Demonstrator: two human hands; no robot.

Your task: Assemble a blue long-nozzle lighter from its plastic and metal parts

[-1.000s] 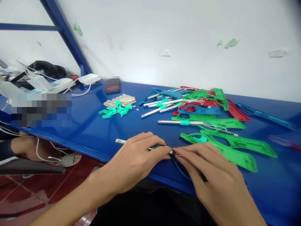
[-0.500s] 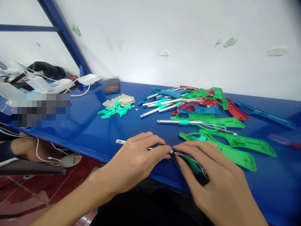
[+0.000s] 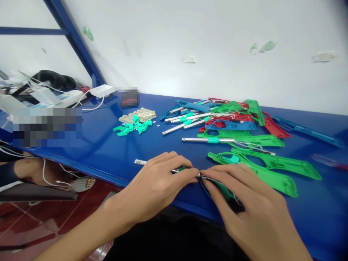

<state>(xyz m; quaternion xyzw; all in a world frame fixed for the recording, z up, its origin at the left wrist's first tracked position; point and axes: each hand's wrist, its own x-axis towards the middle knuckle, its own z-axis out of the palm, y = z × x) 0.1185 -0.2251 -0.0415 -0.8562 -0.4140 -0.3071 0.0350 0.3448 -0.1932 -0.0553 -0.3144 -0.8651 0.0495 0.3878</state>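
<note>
My left hand (image 3: 160, 183) is closed round a long-nosed lighter in parts. Its silver metal tube (image 3: 140, 162) sticks out to the left past my knuckles. My right hand (image 3: 250, 199) is closed too, thumb and fingertips pinching the lighter's inner end beside the left fingertips. A thin white wire (image 3: 217, 179) runs back under the right fingers, over a dark green part (image 3: 221, 188). The exact spot between my fingertips is mostly hidden. Just beyond the right hand lie green handle shells (image 3: 280, 181) and one silver tube with a teal collar (image 3: 208, 140).
On the blue table (image 3: 95, 145), a pile of lighter tubes and coloured shells (image 3: 231, 125) lies at the back right. Teal clips (image 3: 133, 127) and pale pieces (image 3: 144, 115) sit left of it. White power strips (image 3: 70, 97) and cables are at far left, near another person's leg (image 3: 29, 170).
Both hands stay almost in place, still pinching the lighter. The right hand has shifted very slightly, and the view has moved a little.
</note>
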